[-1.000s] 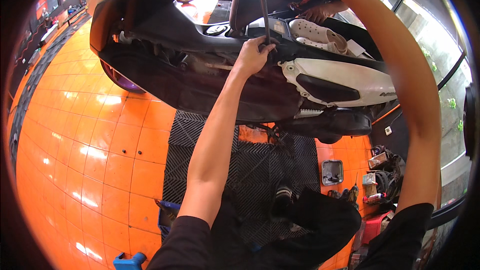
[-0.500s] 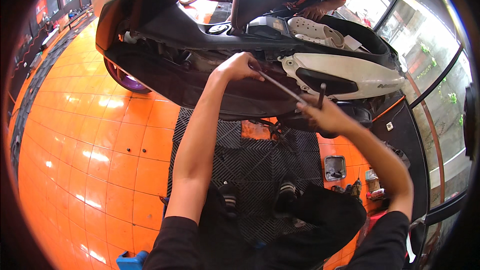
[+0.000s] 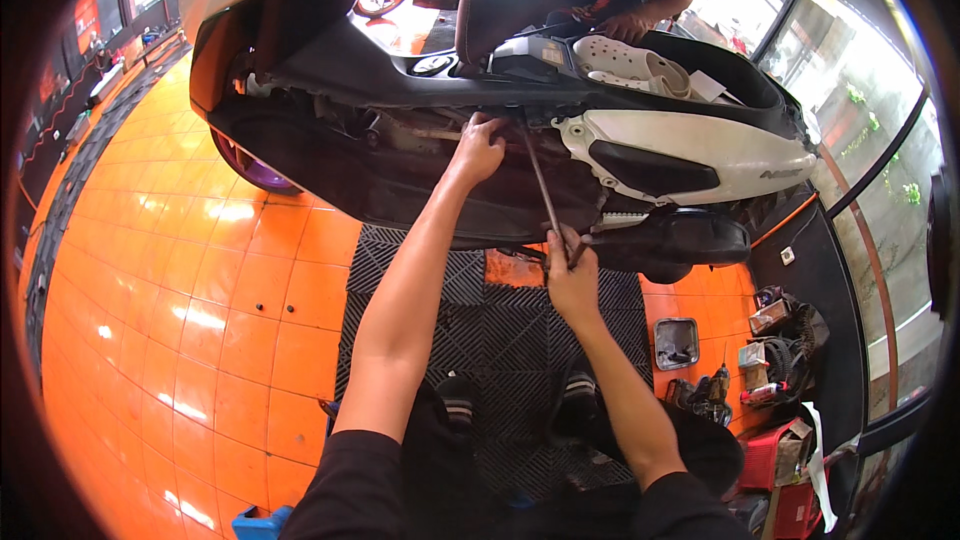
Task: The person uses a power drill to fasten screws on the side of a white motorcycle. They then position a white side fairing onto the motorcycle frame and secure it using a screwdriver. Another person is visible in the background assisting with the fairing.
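Note:
A scooter stands side-on before me, its lower frame (image 3: 440,130) partly uncovered beside the white side panel (image 3: 660,150). My right hand (image 3: 573,280) is closed round the handle end of a T-handle wrench (image 3: 541,175). The wrench's long shaft slants up to the dark gap left of the panel, where its tip is hard to make out. My left hand (image 3: 481,150) sits just left of that tip, at the scooter's frame. Its fingers are curled together, and whatever they hold is hidden.
Clogs (image 3: 635,65) lie in the under-seat compartment below the raised seat (image 3: 510,0). Behind it shows another person's hand (image 3: 630,25). A metal tray (image 3: 676,343), a drill (image 3: 715,385) and a red box (image 3: 765,455) are at right on the floor. Dark mats (image 3: 500,330) lie beneath me.
My right hand has moved left and down, swinging the wrench's handle end from a shallow slant to a steep one. My left hand has come off the wrench's tip and shifted slightly left.

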{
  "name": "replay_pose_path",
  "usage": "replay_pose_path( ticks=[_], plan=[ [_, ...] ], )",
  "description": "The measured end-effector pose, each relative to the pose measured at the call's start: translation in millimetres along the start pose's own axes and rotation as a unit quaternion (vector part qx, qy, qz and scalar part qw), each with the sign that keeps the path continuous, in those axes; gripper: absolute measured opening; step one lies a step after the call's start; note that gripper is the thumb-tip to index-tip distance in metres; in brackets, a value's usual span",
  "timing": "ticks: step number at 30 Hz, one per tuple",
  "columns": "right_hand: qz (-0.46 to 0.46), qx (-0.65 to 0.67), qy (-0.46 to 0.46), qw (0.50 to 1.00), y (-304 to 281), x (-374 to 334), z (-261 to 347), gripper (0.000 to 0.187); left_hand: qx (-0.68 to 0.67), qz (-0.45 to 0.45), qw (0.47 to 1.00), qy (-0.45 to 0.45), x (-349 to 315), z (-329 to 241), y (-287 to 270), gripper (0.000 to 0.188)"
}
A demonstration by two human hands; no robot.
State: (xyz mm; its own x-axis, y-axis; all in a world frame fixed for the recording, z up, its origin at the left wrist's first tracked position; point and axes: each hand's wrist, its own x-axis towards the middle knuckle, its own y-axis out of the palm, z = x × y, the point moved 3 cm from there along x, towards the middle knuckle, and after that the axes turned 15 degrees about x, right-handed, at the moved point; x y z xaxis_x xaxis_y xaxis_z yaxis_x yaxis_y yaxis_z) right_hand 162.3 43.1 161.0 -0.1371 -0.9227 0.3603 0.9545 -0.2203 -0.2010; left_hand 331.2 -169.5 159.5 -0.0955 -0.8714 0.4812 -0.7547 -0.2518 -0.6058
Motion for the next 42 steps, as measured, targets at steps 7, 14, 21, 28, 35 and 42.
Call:
replay_pose_path(
  ticks=[7,14,21,28,35,42],
  plan=[
    [-0.055,0.016,-0.036,0.998,25,-6,-32,0.021,-0.058,-0.039,0.997,-0.01,12,1,15,0.046],
    [-0.015,-0.01,-0.044,0.999,30,-22,-5,0.022,-0.039,-0.101,0.993,-0.037,18,3,23,0.04],
    [0.14,-0.018,0.148,0.979,-88,-3,-37,0.034,0.023,-0.169,0.984,-0.052,-5,-46,54,0.048],
    [0.262,-0.193,0.196,0.925,-210,-29,-42,0.034,0.002,-0.208,0.969,-0.133,1,-72,69,0.053],
    [0.333,-0.364,0.173,0.852,-304,-82,-30,0.036,0.005,-0.275,0.954,-0.123,6,-66,78,0.045],
    [0.157,-0.293,0.34,0.88,-394,-179,-108,0.03,0.052,-0.237,0.966,-0.088,11,-58,77,0.058]
  ],
)
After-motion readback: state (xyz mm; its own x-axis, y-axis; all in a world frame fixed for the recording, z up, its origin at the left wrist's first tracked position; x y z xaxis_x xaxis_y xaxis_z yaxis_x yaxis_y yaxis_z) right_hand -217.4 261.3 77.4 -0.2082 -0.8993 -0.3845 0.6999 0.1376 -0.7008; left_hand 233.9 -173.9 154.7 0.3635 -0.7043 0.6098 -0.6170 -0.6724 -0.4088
